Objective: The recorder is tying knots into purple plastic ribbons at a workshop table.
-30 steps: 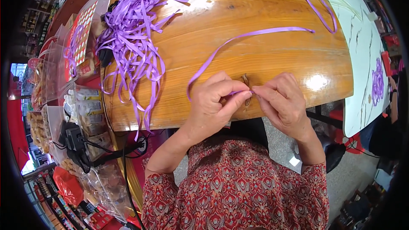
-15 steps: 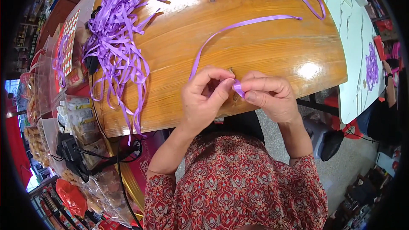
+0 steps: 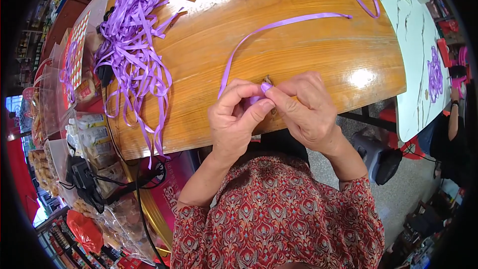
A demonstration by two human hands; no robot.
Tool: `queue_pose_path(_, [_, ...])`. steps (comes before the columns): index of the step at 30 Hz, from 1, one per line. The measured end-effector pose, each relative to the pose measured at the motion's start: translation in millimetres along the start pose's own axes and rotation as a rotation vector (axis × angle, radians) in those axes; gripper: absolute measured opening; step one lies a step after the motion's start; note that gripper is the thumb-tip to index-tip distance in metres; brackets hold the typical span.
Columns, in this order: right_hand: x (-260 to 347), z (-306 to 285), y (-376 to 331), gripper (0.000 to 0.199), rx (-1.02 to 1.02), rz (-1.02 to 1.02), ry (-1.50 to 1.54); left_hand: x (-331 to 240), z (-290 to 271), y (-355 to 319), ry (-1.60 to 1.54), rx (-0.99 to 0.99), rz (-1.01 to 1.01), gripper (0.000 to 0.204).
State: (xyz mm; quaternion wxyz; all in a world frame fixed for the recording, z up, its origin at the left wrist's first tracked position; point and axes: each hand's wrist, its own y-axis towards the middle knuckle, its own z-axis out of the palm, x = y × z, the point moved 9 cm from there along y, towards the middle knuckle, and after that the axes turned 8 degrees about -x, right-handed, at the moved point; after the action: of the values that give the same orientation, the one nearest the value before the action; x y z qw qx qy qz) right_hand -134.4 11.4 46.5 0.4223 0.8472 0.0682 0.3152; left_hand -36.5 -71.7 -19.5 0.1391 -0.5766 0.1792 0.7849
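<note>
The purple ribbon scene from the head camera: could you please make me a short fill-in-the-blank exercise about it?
1. Both hands, left hand and right hand, pinch one end of a long ribbon whose colour is ____.
2. The ribbon's free length lies across a table made of ____.
3. A loose pile of ribbons lies toward the person's ____ side.

Missing words: purple; wood; left

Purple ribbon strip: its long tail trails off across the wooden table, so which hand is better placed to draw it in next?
Probably the left hand. The purple ribbon strip leaves the pinch on that hand's side, curving up from its fingertips across the wooden table. The right hand pinches the folded end and looks busy holding it.
</note>
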Motion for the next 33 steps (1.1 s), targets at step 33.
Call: queue_pose_path(33, [22, 1, 18, 0.034, 0.176, -0.523, 0.073, 9, -5, -4, -0.019, 0.261, -0.579, 0.009])
